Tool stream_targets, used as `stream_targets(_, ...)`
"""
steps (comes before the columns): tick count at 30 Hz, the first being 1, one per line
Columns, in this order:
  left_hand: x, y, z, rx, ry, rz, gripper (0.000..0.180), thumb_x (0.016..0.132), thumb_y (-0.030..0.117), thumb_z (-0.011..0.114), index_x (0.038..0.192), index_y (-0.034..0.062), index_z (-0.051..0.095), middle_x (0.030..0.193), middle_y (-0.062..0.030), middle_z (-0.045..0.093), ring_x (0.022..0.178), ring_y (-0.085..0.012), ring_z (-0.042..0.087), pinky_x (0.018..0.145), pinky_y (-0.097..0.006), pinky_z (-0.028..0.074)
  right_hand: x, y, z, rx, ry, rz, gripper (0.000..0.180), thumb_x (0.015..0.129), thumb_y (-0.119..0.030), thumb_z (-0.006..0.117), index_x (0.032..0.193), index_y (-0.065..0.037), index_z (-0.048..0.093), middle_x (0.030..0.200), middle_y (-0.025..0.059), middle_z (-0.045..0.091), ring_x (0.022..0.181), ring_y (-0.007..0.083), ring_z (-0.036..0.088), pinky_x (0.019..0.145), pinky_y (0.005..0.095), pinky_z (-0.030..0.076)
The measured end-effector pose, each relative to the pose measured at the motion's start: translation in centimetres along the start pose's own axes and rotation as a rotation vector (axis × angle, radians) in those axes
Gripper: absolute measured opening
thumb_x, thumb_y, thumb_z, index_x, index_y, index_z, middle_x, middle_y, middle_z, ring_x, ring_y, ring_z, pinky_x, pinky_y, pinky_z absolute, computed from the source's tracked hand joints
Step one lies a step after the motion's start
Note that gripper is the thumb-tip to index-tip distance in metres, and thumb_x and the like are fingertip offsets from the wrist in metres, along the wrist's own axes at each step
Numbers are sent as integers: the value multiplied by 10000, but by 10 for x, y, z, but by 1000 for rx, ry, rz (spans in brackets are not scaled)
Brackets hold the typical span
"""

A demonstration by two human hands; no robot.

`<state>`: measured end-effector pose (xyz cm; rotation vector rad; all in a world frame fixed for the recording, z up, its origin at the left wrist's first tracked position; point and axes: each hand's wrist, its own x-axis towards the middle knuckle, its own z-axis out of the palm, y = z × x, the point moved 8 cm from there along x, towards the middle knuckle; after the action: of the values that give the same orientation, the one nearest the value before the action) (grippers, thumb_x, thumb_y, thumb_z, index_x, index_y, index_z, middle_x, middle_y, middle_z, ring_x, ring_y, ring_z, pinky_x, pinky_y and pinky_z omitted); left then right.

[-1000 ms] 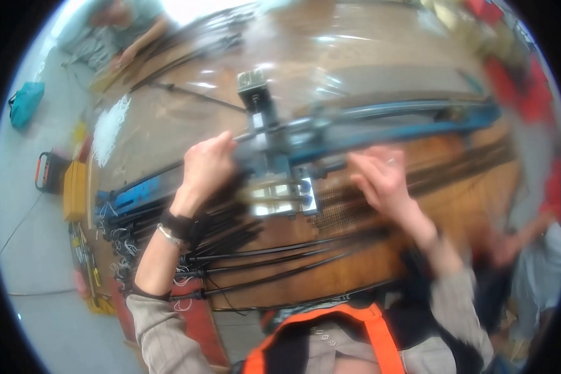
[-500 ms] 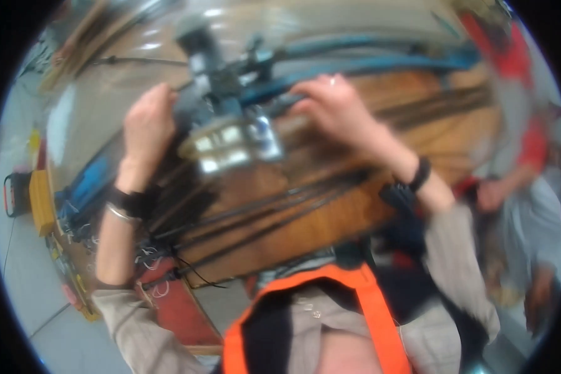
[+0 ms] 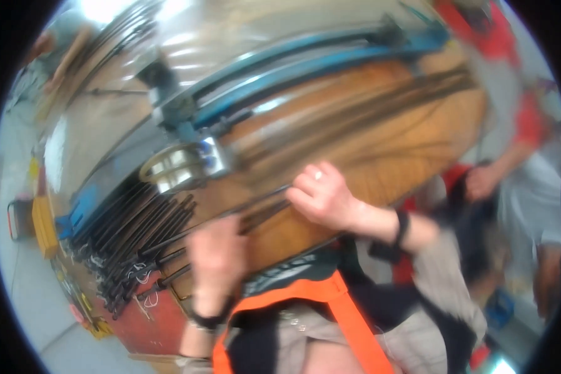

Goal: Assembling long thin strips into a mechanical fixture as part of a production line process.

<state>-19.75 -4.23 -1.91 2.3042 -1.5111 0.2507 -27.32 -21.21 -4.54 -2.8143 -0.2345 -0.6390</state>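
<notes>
A wooden surface point(image 3: 380, 143) is seen under a blue bending machine point(image 3: 305, 68), much blurred. A thin dark steel rod point(image 3: 255, 209) lies across it, its long axis running left to right (slightly uphill). The right hand point(image 3: 321, 196) is closed on the rod. The left hand point(image 3: 217, 258), lower, seems clenched near its left end.

Rods point(image 3: 137, 240) on workbench point(image 3: 380, 143), left of hands.
</notes>
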Motion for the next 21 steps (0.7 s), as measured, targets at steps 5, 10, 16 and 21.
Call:
stream_targets(5,14,10,12,-95,-89,-158,349,819,82,677,1166,82,649,762,-98,556,680,-253,575,591,-375,475,17,13,-37,40,258,-129,336,719,-168,761,1025,-90,645,878,55,629,804,233,606,698,378,484)
stream_targets(10,28,-29,-81,-2,-33,-125,283,814,4,654,1093,50,640,734,-109,548,665,-270,577,588,-390,482,-28,113,-67,-31,481,97,307,817,-46,718,1115,-70,647,896,58,669,759,255,634,635,358,514)
stream_targets(16,45,-98,-220,333,357,-116,203,886,-41,593,1086,-6,609,847,-152,607,783,-316,607,709,-350,502,40,127,-39,-25,514,162,209,869,-76,686,1077,-79,658,848,105,661,724,280,638,629,359,528)
stream_targets(21,17,-146,-285,358,578,-345,267,987,54,529,1241,9,601,1039,-171,659,918,-263,636,799,-325,495,132,113,-11,183,279,163,191,996,-176,544,1072,-36,649,813,137,649,738,263,663,640,355,517)
